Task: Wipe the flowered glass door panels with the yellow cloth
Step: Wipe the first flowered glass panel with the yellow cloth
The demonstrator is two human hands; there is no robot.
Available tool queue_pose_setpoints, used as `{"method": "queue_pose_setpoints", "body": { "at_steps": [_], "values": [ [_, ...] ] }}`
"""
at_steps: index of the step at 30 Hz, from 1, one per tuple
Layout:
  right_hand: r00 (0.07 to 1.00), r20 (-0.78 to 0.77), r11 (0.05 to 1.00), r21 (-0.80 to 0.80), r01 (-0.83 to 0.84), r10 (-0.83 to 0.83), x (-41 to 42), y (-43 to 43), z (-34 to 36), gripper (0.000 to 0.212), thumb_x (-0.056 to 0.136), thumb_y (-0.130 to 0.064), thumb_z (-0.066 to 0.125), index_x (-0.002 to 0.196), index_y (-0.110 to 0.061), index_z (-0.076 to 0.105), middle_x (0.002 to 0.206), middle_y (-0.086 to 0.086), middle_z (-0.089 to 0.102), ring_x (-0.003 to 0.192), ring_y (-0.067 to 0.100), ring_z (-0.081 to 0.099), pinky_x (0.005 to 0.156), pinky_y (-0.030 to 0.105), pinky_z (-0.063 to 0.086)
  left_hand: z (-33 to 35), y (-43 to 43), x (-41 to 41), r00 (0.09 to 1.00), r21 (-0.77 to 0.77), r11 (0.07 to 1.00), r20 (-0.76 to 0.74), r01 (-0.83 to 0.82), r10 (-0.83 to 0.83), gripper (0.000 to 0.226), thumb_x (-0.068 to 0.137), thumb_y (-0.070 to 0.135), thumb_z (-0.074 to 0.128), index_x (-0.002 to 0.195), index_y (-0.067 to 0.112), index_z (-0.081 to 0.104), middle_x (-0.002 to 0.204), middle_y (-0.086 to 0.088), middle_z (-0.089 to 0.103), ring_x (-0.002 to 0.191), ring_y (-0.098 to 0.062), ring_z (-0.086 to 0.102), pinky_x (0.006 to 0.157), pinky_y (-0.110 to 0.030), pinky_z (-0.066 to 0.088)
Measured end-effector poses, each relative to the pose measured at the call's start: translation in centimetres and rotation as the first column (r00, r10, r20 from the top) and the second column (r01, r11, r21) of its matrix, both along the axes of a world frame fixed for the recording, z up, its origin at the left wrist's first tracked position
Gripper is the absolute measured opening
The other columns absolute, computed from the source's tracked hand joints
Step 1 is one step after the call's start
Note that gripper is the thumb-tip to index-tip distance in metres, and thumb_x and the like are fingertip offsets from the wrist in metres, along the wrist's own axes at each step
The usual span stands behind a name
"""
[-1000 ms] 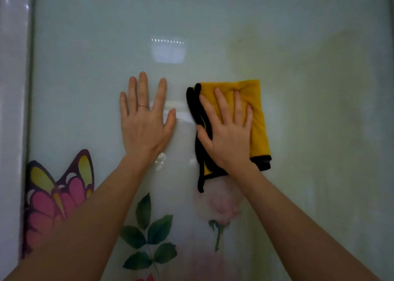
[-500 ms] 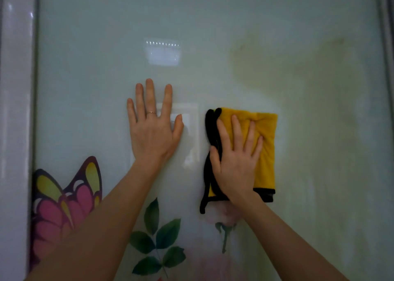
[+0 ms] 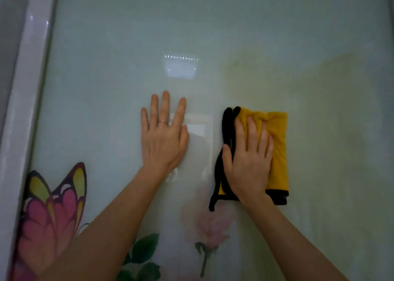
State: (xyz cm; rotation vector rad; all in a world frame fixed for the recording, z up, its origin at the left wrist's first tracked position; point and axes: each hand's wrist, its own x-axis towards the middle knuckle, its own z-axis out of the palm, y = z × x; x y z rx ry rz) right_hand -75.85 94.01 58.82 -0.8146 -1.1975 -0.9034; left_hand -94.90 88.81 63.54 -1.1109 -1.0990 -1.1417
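A frosted glass door panel (image 3: 106, 88) fills the view, printed with a pink and yellow butterfly (image 3: 49, 212), a pale pink rose (image 3: 211, 227) and green leaves (image 3: 145, 251). My right hand (image 3: 248, 159) lies flat on a folded yellow cloth (image 3: 277, 144) with black edging, pressing it against the glass right of centre. My left hand (image 3: 164, 135) rests flat on the bare glass to the left of the cloth, fingers spread, a ring on one finger.
A white door frame (image 3: 23, 110) runs down the left edge. A thin frame edge (image 3: 391, 46) shows at the far right. A yellowish smeared patch (image 3: 319, 110) covers the right half of the glass.
My right hand has slid the cloth down and to the right across the glass. The view has shifted, so the left frame shows more. My left hand stays planted.
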Motion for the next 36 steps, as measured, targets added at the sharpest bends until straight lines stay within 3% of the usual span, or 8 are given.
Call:
{"method": "queue_pose_setpoints", "body": {
  "at_steps": [8, 12, 16, 20, 24, 28, 32, 36],
  "values": [
    [0.974, 0.226, 0.989, 0.136, -0.056, 0.024, 0.3, -0.1, 4.4, 0.054, 0.095, -0.046, 0.054, 0.146, -0.028, 0.056, 0.153, 0.006, 0.051, 0.139, 0.036, 0.045, 0.105, 0.054, 0.033, 2.4, 1.3, 3.8, 1.0, 0.022, 1.0, 0.018, -0.016, 0.015, 0.056, 0.102, 0.033, 0.034, 0.156, 0.02, 0.038, 0.163, -0.018, 0.028, 0.151, -0.042, 0.022, 0.12, -0.061, 0.018],
    [0.995, 0.101, 0.992, 0.123, -0.036, 0.023, 1.6, 1.0, 7.4, 0.056, 0.097, -0.047, 0.049, 0.148, -0.022, 0.054, 0.156, 0.008, 0.048, 0.145, 0.038, 0.039, 0.112, 0.057, 0.028, 2.8, 1.3, 4.2, 0.999, -0.012, 1.0, 0.032, -0.009, 0.01, 0.059, 0.099, 0.034, 0.032, 0.157, 0.021, 0.035, 0.164, -0.017, 0.025, 0.152, -0.04, 0.019, 0.121, -0.06, 0.015],
    [0.998, -0.062, 0.999, 0.046, 0.006, -0.004, 2.8, 1.8, 5.7, 0.059, 0.104, -0.048, 0.04, 0.154, -0.016, 0.045, 0.162, 0.013, 0.037, 0.152, 0.044, 0.025, 0.12, 0.063, 0.019, 2.7, 1.0, 4.2, 0.999, -0.014, 1.0, 0.038, -0.004, 0.004, 0.06, 0.098, 0.035, 0.032, 0.156, 0.02, 0.036, 0.164, -0.017, 0.026, 0.152, -0.04, 0.019, 0.122, -0.058, 0.014],
    [0.997, 0.072, 0.998, 0.062, -0.001, -0.003, 0.6, 0.7, 2.8, 0.057, 0.105, -0.046, 0.036, 0.155, -0.02, 0.043, 0.165, 0.01, 0.032, 0.152, 0.044, 0.023, 0.12, 0.063, 0.016, 2.8, 1.4, 3.9, 0.999, 0.004, 0.999, 0.028, -0.038, 0.037, 0.059, 0.099, 0.034, 0.035, 0.156, 0.02, 0.038, 0.163, -0.017, 0.028, 0.151, -0.04, 0.022, 0.121, -0.059, 0.017],
    [0.986, 0.16, 0.991, 0.114, -0.075, 0.056, -1.7, 0.0, 6.9, 0.052, 0.101, -0.042, 0.044, 0.149, -0.027, 0.053, 0.161, 0.006, 0.041, 0.149, 0.043, 0.033, 0.118, 0.062, 0.021, 2.7, 1.5, 3.9, 0.999, 0.03, 0.999, 0.017, -0.028, 0.027, 0.056, 0.101, 0.034, 0.036, 0.156, 0.021, 0.038, 0.162, -0.017, 0.03, 0.15, -0.041, 0.024, 0.12, -0.059, 0.019],
    [0.996, 0.073, 0.994, 0.093, -0.059, 0.052, -0.4, 0.9, 11.0, 0.053, 0.098, -0.044, 0.046, 0.147, -0.026, 0.055, 0.158, 0.007, 0.045, 0.146, 0.04, 0.039, 0.116, 0.059, 0.024, 2.7, 1.2, 3.7, 0.999, 0.031, 0.999, 0.016, -0.033, 0.032, 0.057, 0.1, 0.035, 0.035, 0.155, 0.019, 0.039, 0.162, -0.018, 0.031, 0.15, -0.041, 0.024, 0.119, -0.059, 0.019],
    [0.996, -0.086, 0.999, 0.039, -0.015, 0.018, 2.8, 2.1, 10.6, 0.055, 0.098, -0.042, 0.046, 0.148, -0.021, 0.053, 0.157, 0.01, 0.046, 0.143, 0.043, 0.041, 0.114, 0.059, 0.029, 2.5, 1.4, 4.1, 0.998, 0.007, 0.999, 0.033, -0.044, 0.044, 0.059, 0.1, 0.035, 0.033, 0.156, 0.019, 0.038, 0.162, -0.017, 0.029, 0.151, -0.04, 0.022, 0.12, -0.059, 0.018],
    [0.999, -0.006, 0.996, 0.075, 0.04, -0.039, 1.4, 1.1, 8.9, 0.05, 0.098, -0.039, 0.046, 0.146, -0.026, 0.056, 0.154, 0.009, 0.049, 0.138, 0.045, 0.045, 0.109, 0.062, 0.032, 2.7, 1.5, 4.1, 0.997, 0.007, 0.998, 0.045, -0.062, 0.062, 0.059, 0.1, 0.035, 0.031, 0.157, 0.021, 0.035, 0.164, -0.017, 0.027, 0.152, -0.04, 0.02, 0.121, -0.059, 0.016]
  ]
}}
